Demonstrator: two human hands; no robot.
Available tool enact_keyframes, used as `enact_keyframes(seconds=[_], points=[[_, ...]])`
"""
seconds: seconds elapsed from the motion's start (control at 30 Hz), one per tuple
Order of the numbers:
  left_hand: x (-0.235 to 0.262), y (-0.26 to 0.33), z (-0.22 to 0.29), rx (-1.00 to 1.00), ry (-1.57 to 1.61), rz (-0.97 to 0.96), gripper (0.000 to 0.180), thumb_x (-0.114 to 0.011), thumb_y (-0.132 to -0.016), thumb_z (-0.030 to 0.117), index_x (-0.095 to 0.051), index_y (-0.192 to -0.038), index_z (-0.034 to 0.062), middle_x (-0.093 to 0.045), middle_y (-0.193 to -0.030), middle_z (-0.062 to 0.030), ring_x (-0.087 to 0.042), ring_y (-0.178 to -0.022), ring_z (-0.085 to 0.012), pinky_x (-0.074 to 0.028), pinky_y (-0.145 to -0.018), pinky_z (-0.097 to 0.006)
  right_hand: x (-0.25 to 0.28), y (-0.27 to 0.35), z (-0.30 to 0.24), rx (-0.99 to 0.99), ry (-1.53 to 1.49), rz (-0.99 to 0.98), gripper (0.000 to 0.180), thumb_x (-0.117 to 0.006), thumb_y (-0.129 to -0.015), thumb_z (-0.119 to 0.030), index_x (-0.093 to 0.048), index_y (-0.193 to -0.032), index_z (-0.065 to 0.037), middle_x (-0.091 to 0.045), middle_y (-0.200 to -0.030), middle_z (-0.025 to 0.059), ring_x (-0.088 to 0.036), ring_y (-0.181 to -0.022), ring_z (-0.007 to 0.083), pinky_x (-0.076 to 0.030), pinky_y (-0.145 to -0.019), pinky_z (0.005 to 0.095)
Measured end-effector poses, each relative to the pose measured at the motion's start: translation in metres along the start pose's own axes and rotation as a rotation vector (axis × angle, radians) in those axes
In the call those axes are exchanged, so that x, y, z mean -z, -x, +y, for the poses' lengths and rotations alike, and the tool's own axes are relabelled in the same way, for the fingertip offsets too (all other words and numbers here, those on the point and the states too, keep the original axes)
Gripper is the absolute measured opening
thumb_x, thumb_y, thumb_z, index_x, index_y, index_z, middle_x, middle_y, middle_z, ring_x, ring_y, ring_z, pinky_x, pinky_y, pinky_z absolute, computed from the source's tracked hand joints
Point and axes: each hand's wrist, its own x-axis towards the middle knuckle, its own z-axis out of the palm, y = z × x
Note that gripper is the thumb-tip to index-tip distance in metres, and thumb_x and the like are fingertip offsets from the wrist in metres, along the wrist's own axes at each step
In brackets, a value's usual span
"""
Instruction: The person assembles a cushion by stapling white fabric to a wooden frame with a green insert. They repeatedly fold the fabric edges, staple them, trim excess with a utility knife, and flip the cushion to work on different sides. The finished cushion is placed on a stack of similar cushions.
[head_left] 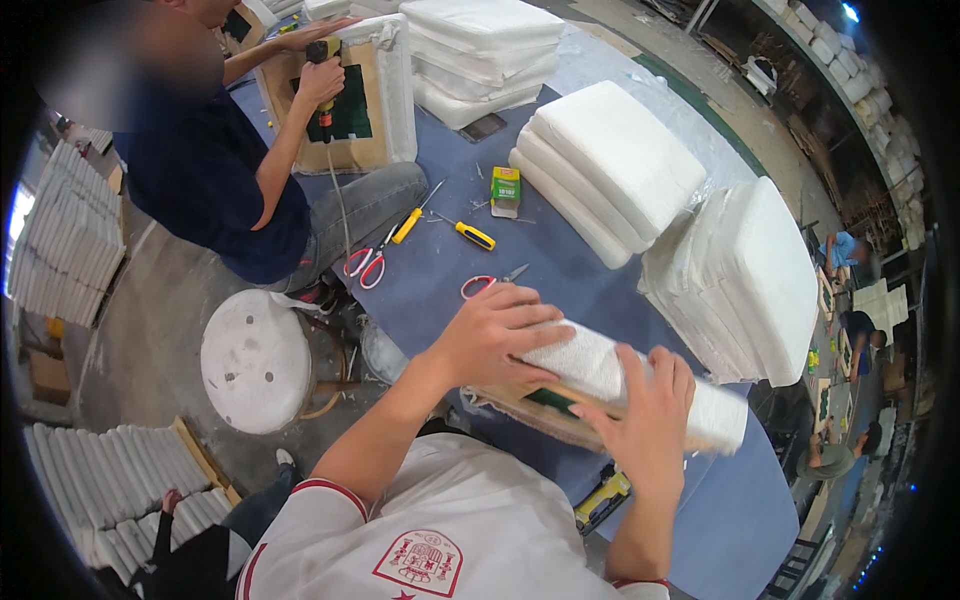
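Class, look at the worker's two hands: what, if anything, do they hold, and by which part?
Both hands, left hand and right hand, grip the white cushion along its upper edge.

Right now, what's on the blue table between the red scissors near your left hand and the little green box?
In the head view, a yellow-handled screwdriver lies on the blue table between the red-handled scissors and the green box. The rest of that stretch is bare.

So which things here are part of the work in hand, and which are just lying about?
In hand:
- left hand
- right hand
- white cushion on a wooden board, pressed by both hands

Lying about:
- two red-handled scissors
- yellow screwdrivers
- small green box
- stacked white cushions
- yellow tool
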Motion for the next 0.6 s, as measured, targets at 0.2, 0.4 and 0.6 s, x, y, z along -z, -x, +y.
enact_keyframes(seconds=[0.2,0.4,0.6], points=[[-0.039,0.064,-0.126,0.833,0.962,0.092,0.049,-0.077,-0.109,0.047,-0.083,-0.137,0.007,-0.082,-0.134,-0.0163,-0.076,-0.125,-0.0362,-0.056,-0.113,-0.047,-0.007,0.004,-0.006,-0.125,-0.233,-0.188,0.084,-0.1,-0.075,-0.035,-0.07,-0.149,-0.008,-0.077,-0.143,0.0182,-0.076,-0.126,0.0412,-0.06,-0.106,0.0504],[-0.068,0.158,-0.282,1.092,-0.499,-0.23,0.072,-0.077,-0.107,0.033,-0.053,-0.167,0.002,-0.058,-0.165,-0.0219,-0.054,-0.153,-0.0451,-0.051,-0.122,-0.061,-0.019,0.005,-0.002,-0.191,-0.197,-0.1,0.087,-0.105,-0.065,-0.033,-0.077,-0.142,-0.007,-0.082,-0.131,0.0188,-0.08,-0.12,0.0412,-0.062,-0.103,0.0481],[-0.07,0.182,-0.367,1.087,-0.629,-0.303,0.068,-0.08,-0.105,0.031,-0.056,-0.159,-0.0028,-0.068,-0.148,-0.0242,-0.061,-0.146,-0.0458,-0.052,-0.121,-0.06,-0.026,-0.017,0.024,-0.227,-0.26,-0.107,0.088,-0.102,-0.063,-0.024,-0.075,-0.145,-0.005,-0.082,-0.134,0.0204,-0.08,-0.122,0.0414,-0.061,-0.107,0.0472]])
